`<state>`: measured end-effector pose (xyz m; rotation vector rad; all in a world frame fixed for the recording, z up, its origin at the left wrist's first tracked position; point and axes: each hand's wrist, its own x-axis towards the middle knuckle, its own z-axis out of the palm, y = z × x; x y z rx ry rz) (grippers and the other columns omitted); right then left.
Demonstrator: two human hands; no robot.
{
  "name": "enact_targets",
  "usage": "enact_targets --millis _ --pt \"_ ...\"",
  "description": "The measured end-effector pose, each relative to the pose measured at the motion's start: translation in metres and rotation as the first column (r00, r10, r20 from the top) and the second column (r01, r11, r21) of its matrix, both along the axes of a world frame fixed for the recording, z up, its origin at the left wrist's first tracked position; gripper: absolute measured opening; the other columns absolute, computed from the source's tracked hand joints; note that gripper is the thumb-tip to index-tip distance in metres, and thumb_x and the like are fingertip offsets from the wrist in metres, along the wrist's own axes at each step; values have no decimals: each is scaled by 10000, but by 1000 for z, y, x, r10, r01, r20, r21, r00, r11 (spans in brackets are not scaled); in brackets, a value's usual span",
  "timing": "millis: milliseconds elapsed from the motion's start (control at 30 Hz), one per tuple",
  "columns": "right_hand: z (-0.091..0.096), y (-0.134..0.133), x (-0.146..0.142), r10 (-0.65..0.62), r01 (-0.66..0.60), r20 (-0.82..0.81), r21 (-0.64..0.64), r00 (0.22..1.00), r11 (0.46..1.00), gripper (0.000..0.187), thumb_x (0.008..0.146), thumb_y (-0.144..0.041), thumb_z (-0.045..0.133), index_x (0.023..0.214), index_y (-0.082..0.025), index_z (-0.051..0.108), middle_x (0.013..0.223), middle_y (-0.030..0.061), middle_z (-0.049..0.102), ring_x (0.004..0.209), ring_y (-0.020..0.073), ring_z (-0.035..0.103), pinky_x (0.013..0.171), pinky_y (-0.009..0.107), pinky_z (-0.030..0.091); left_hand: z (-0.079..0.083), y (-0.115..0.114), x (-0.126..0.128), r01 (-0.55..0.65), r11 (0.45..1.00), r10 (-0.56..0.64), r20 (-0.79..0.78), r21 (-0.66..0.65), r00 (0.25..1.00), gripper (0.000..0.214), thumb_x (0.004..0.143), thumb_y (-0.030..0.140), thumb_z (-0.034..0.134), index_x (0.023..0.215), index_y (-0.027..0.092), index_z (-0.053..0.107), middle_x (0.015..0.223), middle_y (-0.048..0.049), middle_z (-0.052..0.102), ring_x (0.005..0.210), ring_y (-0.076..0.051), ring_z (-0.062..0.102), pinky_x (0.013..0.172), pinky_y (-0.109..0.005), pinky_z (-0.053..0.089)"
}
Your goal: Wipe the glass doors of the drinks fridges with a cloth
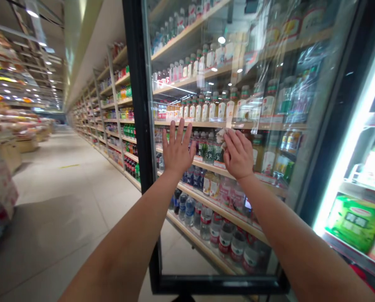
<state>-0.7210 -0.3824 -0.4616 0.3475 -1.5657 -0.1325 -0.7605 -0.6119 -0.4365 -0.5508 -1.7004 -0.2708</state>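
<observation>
A glass fridge door (pixel 269 63) with a black frame stands swung out in front of me. My left hand (pixel 177 149) lies flat on the glass, fingers stretched upward and spread. My right hand (pixel 237 154) presses a crumpled white cloth (pixel 221 136) against the glass, fingers curled over it. Through the pane I see shelves of bottled drinks.
The lit fridge interior (pixel 357 218) with green packets is at the right. A long aisle floor (pixel 64 197) runs away on the left, lined with drink shelves (pixel 118 121) and display stands (pixel 1 184) at the far left.
</observation>
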Motion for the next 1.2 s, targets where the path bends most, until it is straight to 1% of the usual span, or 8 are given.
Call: enact_targets --millis 200,300,433,533,633,833,1033,1200 --pt "-6 1 6 -33 -45 177 420 984 906 570 960 -243 482 1529 -267 456 1577 -9 412 1488 210 367 1245 421 288 -1 0 -1 -5 1000 5 -15 2 1000 616 1020 332 460 1605 187 329 1669 -84 219 1566 -295 77 1282 -556 70" --pt "-6 -2 1 -16 14 15 117 1000 993 539 977 -228 446 1515 -259 478 1528 20 484 1441 216 438 1219 444 317 -2 -1 -3 -1 1000 1 -26 10 1000 608 1027 335 447 1607 201 325 1670 -75 220 1566 -293 90 1281 -556 82" --pt "-7 -3 -4 -35 -11 -190 -235 981 972 551 971 -203 412 1518 -204 481 1497 80 515 1417 268 462 1159 485 384 -2 -1 -4 -12 1000 12 -42 6 999 608 1028 335 450 1610 213 319 1664 -80 241 1564 -295 107 1277 -565 101" --pt "-9 -2 0 7 -5 -26 83 1000 997 580 958 -227 463 1537 -252 455 1537 42 468 1471 247 399 1210 459 336 -2 0 -3 -26 1000 27 -51 12 998 612 1028 336 457 1613 228 311 1663 -72 249 1564 -285 104 1282 -553 105" --pt "-12 -2 6 -18 -68 192 433 981 899 573 964 -240 490 1527 -338 453 1550 -33 445 1487 187 377 1251 395 290 -2 -1 -3 -23 1000 23 -47 7 999 620 1024 337 464 1614 231 306 1667 -69 234 1565 -288 99 1281 -561 109" --pt "-15 -5 1 -36 25 -108 -100 993 995 581 964 -190 431 1544 -218 443 1527 60 475 1471 258 402 1212 475 328 -2 -1 -2 -6 1000 7 -24 10 1000 612 1027 339 453 1612 221 313 1669 -68 223 1565 -293 99 1281 -570 109" --pt "-18 -4 5 -33 3 117 248 993 969 593 952 -229 476 1542 -279 443 1537 8 465 1472 225 403 1236 439 319 -3 -1 -1 -23 1000 23 -51 2 998 592 1038 336 436 1605 209 328 1665 -74 230 1565 -290 100 1283 -565 104" --pt "-19 -4 1 -18 -1 -151 -124 988 992 624 958 -192 442 1577 -254 389 1502 73 509 1427 279 459 1172 494 384 -4 -2 -1 -13 1000 13 -58 -1 998 586 1034 343 460 1596 214 351 1665 -67 229 1564 -298 107 1282 -571 102"
